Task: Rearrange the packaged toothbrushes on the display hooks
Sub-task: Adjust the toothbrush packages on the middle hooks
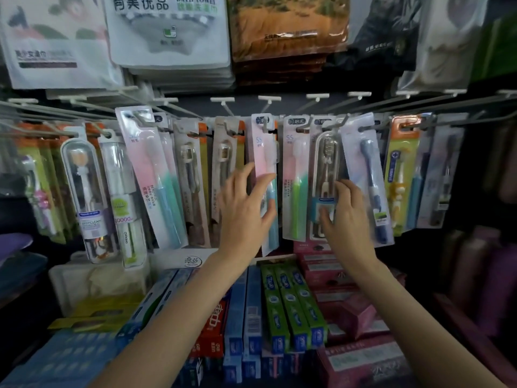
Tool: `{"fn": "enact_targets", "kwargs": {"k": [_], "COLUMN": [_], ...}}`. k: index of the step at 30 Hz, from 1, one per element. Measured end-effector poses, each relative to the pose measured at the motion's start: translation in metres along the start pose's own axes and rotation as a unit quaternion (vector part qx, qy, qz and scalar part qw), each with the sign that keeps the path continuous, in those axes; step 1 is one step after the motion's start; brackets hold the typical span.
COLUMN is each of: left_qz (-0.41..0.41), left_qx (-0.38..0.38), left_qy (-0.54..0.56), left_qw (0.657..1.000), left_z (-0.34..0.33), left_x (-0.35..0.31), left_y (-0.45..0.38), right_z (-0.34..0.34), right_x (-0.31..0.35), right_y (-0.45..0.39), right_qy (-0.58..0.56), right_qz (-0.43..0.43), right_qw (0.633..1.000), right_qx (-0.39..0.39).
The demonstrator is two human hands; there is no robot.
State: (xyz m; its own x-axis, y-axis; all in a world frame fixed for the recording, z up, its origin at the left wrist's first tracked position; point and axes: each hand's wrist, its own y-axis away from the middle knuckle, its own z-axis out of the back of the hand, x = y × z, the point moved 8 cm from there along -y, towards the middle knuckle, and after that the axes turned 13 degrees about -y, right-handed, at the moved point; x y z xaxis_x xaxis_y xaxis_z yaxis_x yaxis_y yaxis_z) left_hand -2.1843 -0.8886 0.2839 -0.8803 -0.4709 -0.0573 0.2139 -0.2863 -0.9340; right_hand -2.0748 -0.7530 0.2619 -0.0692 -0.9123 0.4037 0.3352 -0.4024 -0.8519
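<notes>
Packaged toothbrushes hang in a row on metal display hooks [223, 107]. My left hand [243, 211] holds the lower part of a pink and blue toothbrush pack [264, 152] hanging at the centre, with thumb and fingers around its edges. My right hand [347, 217] grips the bottom of a clear pack with a brown-bristled toothbrush [327, 163] just to the right. Between them hangs a pink and green pack [295, 177]. Another pink and green pack [152, 175] hangs tilted further left.
Bagged bath towels [167, 32] hang above the hooks. Below, a shelf holds rows of boxed toothpaste, blue [246, 317], green [291, 303] and pink [335, 275]. A navy toothbrush pack [366, 177] and an orange-topped pack [402, 175] hang to the right.
</notes>
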Motion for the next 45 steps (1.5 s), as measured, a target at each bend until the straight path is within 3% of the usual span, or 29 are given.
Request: {"fn": "enact_targets", "kwargs": {"k": [7, 10, 14, 16, 20, 22, 24, 30, 35, 40, 43, 45], "left_qz": [0.037, 0.041, 0.060, 0.022, -0.036, -0.042, -0.045, -0.051, -0.099, -0.100, -0.087, -0.061], "left_qx": [0.033, 0.014, -0.078, -0.097, -0.090, -0.068, -0.046, 0.025, 0.052, 0.065, 0.063, 0.073], "left_qy": [0.043, 0.041, 0.077, 0.085, 0.102, 0.117, 0.112, 0.099, 0.110, 0.129, 0.153, 0.193], "left_qw": [0.998, 0.998, 0.992, 0.991, 0.990, 0.990, 0.992, 0.993, 0.988, 0.984, 0.982, 0.977], "left_z": [-0.013, -0.011, 0.012, 0.020, 0.014, 0.004, -0.007, -0.036, -0.049, -0.061, -0.061, -0.057], "left_x": [0.000, 0.003, 0.002, -0.013, -0.046, -0.059, -0.068, -0.081, -0.104, -0.120, -0.123, -0.118], "left_y": [0.005, 0.007, 0.002, -0.004, -0.014, -0.015, -0.014, -0.010, -0.006, -0.006, -0.005, -0.004], "right_z": [-0.015, -0.016, -0.001, 0.018, 0.068, 0.084, 0.093, 0.088, 0.092, 0.106, 0.128, 0.128], "right_x": [-0.020, -0.019, -0.005, 0.005, 0.011, -0.012, -0.049, -0.103, -0.105, -0.118, -0.116, -0.094], "right_y": [-0.016, -0.012, -0.006, -0.008, -0.015, -0.018, -0.017, -0.014, -0.021, -0.029, -0.021, -0.009], "right_qy": [-0.058, -0.066, 0.018, 0.027, 0.012, 0.032, -0.003, -0.100, -0.069, 0.016, -0.021, -0.058], "right_qz": [-0.127, -0.129, -0.075, -0.037, 0.042, 0.007, -0.082, -0.198, -0.140, -0.097, -0.101, -0.055], "right_qw": [0.989, 0.987, 0.992, 0.997, 0.995, 0.992, 0.988, 0.971, 0.986, 0.993, 0.995, 0.996], "right_qx": [0.051, 0.074, 0.104, 0.067, -0.085, -0.121, -0.131, -0.085, -0.063, 0.068, -0.014, -0.042]}}
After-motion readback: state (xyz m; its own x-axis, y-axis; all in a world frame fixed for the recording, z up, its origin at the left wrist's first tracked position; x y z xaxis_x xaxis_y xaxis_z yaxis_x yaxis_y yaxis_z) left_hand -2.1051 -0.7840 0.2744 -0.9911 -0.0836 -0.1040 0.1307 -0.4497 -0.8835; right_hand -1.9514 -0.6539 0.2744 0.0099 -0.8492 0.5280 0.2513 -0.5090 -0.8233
